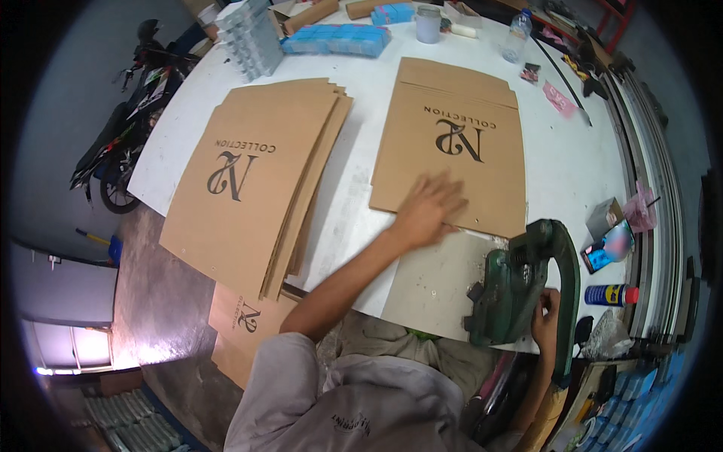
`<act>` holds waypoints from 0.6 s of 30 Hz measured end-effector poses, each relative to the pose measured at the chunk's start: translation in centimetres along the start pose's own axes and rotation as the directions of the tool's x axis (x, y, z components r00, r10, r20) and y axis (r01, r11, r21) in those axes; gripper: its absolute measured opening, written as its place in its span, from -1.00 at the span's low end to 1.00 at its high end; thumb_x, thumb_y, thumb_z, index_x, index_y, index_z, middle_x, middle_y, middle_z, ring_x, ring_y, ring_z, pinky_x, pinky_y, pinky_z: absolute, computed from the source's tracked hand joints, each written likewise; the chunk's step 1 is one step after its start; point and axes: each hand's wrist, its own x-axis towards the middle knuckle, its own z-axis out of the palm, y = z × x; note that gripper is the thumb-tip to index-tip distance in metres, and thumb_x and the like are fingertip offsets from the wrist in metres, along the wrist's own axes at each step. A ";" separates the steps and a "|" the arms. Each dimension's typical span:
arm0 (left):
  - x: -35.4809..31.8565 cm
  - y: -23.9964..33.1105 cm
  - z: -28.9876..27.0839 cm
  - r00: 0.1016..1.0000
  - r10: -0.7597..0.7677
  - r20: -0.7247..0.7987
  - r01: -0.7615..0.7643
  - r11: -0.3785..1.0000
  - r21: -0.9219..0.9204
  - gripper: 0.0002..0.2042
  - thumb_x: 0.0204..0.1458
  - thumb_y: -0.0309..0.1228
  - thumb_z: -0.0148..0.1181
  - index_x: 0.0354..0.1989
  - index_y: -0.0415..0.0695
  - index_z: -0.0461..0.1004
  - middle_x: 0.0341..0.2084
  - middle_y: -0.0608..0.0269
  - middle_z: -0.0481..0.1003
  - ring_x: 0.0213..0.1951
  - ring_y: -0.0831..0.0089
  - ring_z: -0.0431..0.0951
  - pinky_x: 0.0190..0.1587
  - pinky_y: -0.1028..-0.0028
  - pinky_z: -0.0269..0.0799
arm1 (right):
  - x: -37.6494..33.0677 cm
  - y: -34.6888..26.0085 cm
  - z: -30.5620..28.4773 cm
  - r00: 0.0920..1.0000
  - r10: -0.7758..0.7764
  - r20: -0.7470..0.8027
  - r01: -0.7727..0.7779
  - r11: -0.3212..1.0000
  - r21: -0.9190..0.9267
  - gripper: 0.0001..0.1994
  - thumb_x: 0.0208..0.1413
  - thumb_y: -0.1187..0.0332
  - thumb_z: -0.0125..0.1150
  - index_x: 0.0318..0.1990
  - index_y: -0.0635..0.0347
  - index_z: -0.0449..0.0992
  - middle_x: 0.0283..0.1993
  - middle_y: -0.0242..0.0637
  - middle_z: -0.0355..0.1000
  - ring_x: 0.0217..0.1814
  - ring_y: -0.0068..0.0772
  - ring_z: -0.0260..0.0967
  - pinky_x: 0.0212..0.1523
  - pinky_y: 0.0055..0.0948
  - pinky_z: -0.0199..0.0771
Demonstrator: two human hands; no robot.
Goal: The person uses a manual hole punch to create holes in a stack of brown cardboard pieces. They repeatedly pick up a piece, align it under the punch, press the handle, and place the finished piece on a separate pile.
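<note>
View from above a white work table. The person's left hand lay flat, fingers spread wide, on the near edge of a single flat brown cardboard sheet w/ a dark printed logo, holding nothing. That sheet sat at centre-right of the table, its near edge just beside a green cast-metal press tool at the table's front edge. The right hand was closed around the press's green lever handle, low & to the right. Under the press lay a plain greyish board, touching the brown sheet's near edge.

To the left, a stack of same brown printed sheets lay fanned slightly, overhanging the table's front-left edge. More such sheets sat lower down, below the table, by the person's left arm.

Far side of table: blue packets, a grey-white parts organiser, a small lidded jar, a clear plastic bottle. At right, near the press: a blue spray can w/ red cap lying on its side. A parked motorbike stood on the floor, well apart, far left.
</note>
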 end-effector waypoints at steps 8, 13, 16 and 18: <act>-0.2 0.4 3.0 0.976 -0.110 0.190 0.081 0.985 0.154 -0.48 0.26 -0.13 0.23 0.35 -0.05 0.42 0.37 -0.13 0.33 0.36 -0.26 0.31 0.41 -0.12 0.19 | 2.9 -3.7 1.2 0.990 -0.090 0.110 0.110 0.974 -0.198 -0.71 0.01 0.47 0.41 -0.07 0.31 0.62 -0.18 -0.18 0.65 -0.19 -0.32 0.60 -0.14 -0.29 0.55; 0.7 1.7 1.7 0.975 -0.072 0.209 0.053 0.994 0.096 -0.57 0.27 -0.23 0.19 0.27 -0.10 0.45 0.32 -0.18 0.35 0.40 -0.16 0.28 0.38 -0.26 0.19 | 2.4 -3.1 1.0 0.997 0.036 0.061 -0.035 0.999 -0.014 -0.71 0.04 0.47 0.41 -0.05 0.29 0.63 -0.11 -0.28 0.63 -0.12 -0.49 0.54 -0.05 -0.39 0.51; 0.1 1.6 2.3 0.984 -0.074 0.162 0.061 0.995 0.081 -0.58 0.26 -0.27 0.22 0.27 -0.07 0.45 0.32 -0.11 0.36 0.42 -0.03 0.28 0.37 -0.27 0.20 | 2.8 -4.4 1.6 0.993 0.103 0.061 -0.110 0.988 0.111 -0.72 0.07 0.47 0.41 -0.05 0.29 0.64 -0.08 -0.33 0.62 -0.11 -0.54 0.51 0.01 -0.43 0.48; -0.2 1.4 2.6 0.990 -0.055 0.128 0.047 0.997 0.063 -0.60 0.26 -0.29 0.21 0.26 -0.06 0.45 0.33 -0.05 0.37 0.42 0.03 0.28 0.38 -0.26 0.19 | 2.7 -4.7 1.8 0.994 0.091 0.053 -0.100 0.973 0.207 -0.74 0.08 0.47 0.42 -0.05 0.29 0.64 -0.10 -0.35 0.63 -0.10 -0.55 0.51 0.03 -0.44 0.46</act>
